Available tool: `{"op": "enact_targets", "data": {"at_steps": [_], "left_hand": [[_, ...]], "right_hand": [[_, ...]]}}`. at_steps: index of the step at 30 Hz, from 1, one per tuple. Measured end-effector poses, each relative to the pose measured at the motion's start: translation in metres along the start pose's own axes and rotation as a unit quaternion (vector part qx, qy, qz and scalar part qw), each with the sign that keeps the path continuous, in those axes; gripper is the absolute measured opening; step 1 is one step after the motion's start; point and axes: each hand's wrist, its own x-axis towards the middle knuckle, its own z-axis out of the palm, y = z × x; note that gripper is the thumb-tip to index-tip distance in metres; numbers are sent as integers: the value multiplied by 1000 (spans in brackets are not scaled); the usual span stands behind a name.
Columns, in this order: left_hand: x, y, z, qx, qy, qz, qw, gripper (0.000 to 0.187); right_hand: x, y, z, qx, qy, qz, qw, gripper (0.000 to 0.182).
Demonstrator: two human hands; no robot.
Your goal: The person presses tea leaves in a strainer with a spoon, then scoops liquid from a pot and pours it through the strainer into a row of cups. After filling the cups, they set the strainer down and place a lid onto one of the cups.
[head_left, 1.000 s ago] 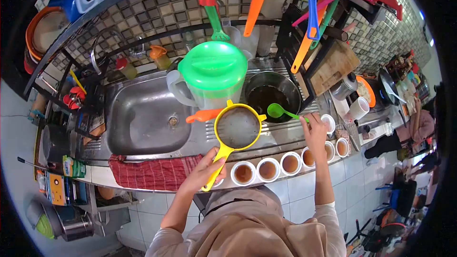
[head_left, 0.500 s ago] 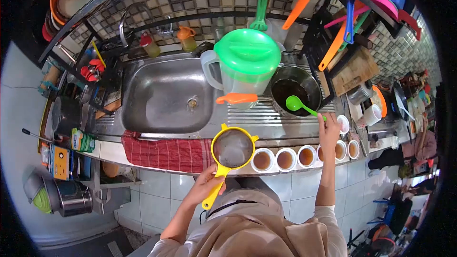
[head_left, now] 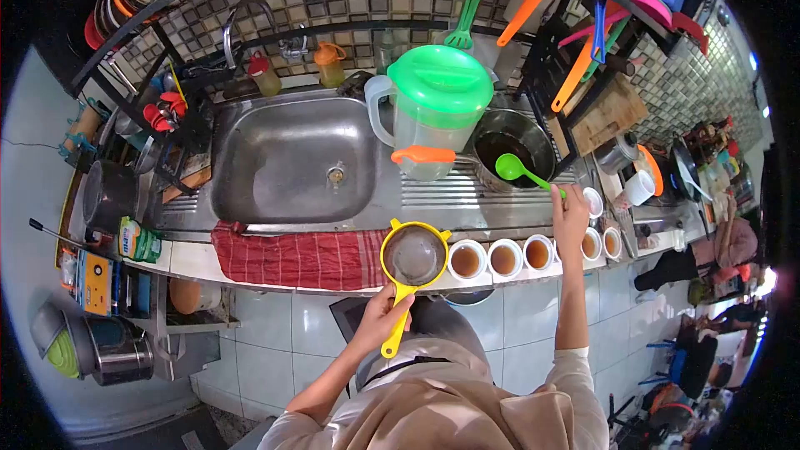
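Observation:
My left hand point(head_left: 383, 317) is closed round the handle of a yellow strainer point(head_left: 414, 255), held level over the counter edge beside the row of cups. My right hand point(head_left: 571, 212) grips the handle end of a green ladle point(head_left: 510, 167), whose bowl is over the near rim of a metal saucepan point(head_left: 515, 140) of dark brown liquid. Several white cups point(head_left: 467, 259) of brown liquid line the counter edge, some partly covered by my right forearm. A pitcher point(head_left: 433, 121) with a green lid stands left of the saucepan, whose orange handle point(head_left: 423, 154) points left.
A steel sink point(head_left: 292, 162) lies on the left, with a red checked cloth point(head_left: 292, 257) along its front edge. Another white cup point(head_left: 592, 202) stands behind the row. Utensils hang from a rack point(head_left: 575, 75) at upper right. People are in the far right background.
The strainer has shifted right and slightly down with my left hand. My right hand and the ladle have moved slightly up and left, with the ladle bowl still at the saucepan. The view has also shifted slightly.

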Motion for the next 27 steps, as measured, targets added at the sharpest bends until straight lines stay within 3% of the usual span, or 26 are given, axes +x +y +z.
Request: {"op": "enact_targets", "data": {"at_steps": [9,21,27], "left_hand": [[1,-5,10,-25,-16,8,1000,15],[0,-3,16,-13,6,7,1000,17],[-1,0,22,-8,50,-3,999,18]], "right_hand": [[5,14,6,-28,-10,-11,999,17],[47,36,45,-240,-18,-115,964,19],[66,43,78,-210,-37,-161,964,19]]}}
